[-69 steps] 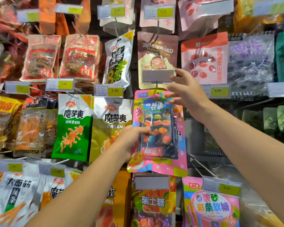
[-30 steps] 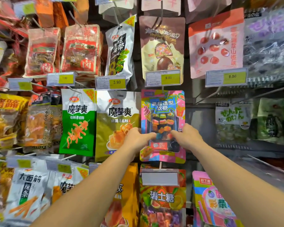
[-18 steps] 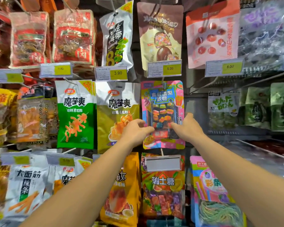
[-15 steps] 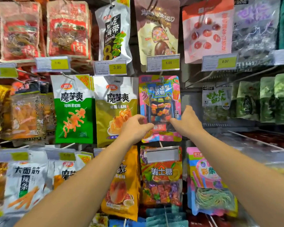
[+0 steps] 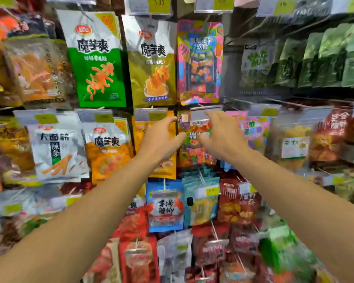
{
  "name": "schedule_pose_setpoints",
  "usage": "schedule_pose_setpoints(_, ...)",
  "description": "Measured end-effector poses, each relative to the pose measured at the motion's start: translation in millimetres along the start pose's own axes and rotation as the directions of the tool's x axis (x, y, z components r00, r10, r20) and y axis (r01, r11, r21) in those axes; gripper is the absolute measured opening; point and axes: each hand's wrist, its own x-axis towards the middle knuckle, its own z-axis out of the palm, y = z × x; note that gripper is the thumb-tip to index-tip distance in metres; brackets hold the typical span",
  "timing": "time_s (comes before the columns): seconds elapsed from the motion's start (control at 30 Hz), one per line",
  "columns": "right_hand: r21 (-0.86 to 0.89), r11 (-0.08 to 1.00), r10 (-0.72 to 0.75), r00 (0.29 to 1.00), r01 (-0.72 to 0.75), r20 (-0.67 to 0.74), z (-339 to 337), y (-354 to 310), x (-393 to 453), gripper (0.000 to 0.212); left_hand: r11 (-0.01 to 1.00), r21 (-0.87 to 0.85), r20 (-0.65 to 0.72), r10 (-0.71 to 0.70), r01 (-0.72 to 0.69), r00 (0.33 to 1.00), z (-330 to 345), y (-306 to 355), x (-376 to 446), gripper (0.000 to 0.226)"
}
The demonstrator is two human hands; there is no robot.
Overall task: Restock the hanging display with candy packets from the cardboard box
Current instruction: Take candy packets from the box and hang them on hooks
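Both hands have let go of the pink and blue plastic candy packet with a clear window [image 5: 199, 62], which now hangs alone on its hook between the olive-yellow foil snack bag [image 5: 151, 62] and a bare gap in the rack. The left hand [image 5: 161, 139] and right hand [image 5: 221, 135] have dropped below it, fingers loosely spread and holding nothing, near each other before the orange fruit-candy packet [image 5: 194, 148]. The view has tilted downward and is blurred.
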Motion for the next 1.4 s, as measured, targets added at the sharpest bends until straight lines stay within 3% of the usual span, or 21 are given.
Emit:
schedule_pose_setpoints(0.2,-0.049,0.996,-0.062,0.96,0.078,0.274,35,-18,-136,0.069,0.993,0.05,0.184,-0.118,0.111,0.976,11,-48,-142,0.064)
schedule_pose_setpoints(0.27,-0.03,0.995,-0.084,0.951,0.098,0.299,47,-23,-175,0.067,0.986,0.094,0.245,-0.154,0.135,0.957,15,-64,-184,0.065)
schedule_pose_setpoints(0.6,0.063,0.998,-0.046,0.827,0.013,0.561,112,-82,-367,0.058,0.951,0.198,0.495,-0.305,0.236,0.814,10,-126,-379,0.068)
schedule_pose_setpoints(0.73,0.086,0.996,-0.053,0.682,-0.014,0.729,144,-127,-414,0.065,0.916,0.256,0.58,-0.401,0.309,0.709,-2,-169,-437,0.07)
schedule_pose_setpoints(0.87,0.135,0.988,-0.066,0.609,-0.069,0.791,188,-180,-447,0.064,0.876,0.283,0.613,-0.479,0.391,0.628,-19,-226,-482,0.067)
schedule_pose_setpoints(1.03,0.043,0.992,0.018,0.463,-0.121,0.886,257,-239,-469,0.064,0.803,0.271,0.614,-0.569,0.532,0.546,-38,-320,-521,0.066)
schedule_pose_setpoints(1.17,-0.061,0.978,0.123,0.318,-0.197,0.94,329,-290,-493,0.059,0.726,0.289,0.639,-0.632,0.625,0.439,-52,-413,-545,0.055)
schedule_pose_setpoints(1.3,-0.138,0.957,0.192,0.198,-0.254,0.961,384,-317,-513,0.055,0.663,0.296,0.634,-0.675,0.688,0.378,-57,-475,-563,0.055)
schedule_pose_setpoints(1.4,-0.165,0.95,0.197,0.099,-0.266,0.976,430,-334,-529,0.054,0.586,0.328,0.624,-0.723,0.741,0.295,-52,-518,-581,0.047)
